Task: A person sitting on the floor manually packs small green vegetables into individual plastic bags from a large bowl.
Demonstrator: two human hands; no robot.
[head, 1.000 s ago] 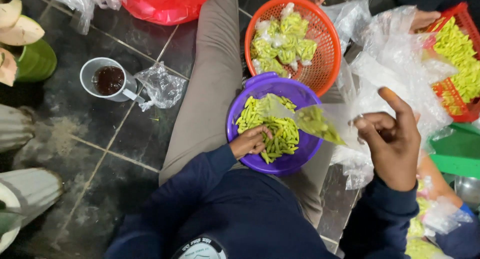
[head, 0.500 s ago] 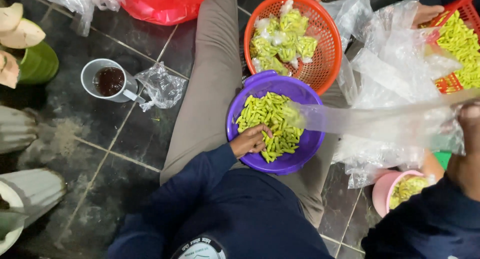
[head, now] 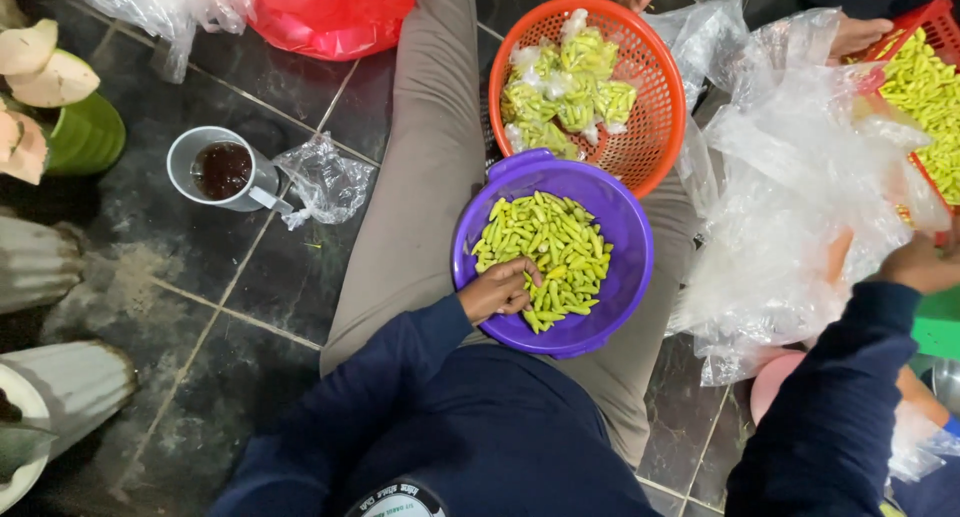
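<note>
Purple bowl (head: 630, 267) of green chillies (head: 550, 252) rests on the person's lap, left hand (head: 497, 290) inside it.

Left hand lies at the bowl's near-left rim, fingers curled loosely around a few chillies; the grip is closed on them. Right hand (head: 920, 265) reaches out to the right into a heap of clear plastic bags (head: 800, 197); whether it is open or closed cannot be told. Beyond the bowl, touching its far rim, sits an orange basket (head: 655, 127) holding small filled bags of chillies. A red basket (head: 930, 37) with loose chillies stands at the far right. On the dark tiled floor (head: 200, 317) to the left stand a metal mug (head: 225, 169) of dark liquid and a crumpled clear bag (head: 325, 180) just beside it.
</note>
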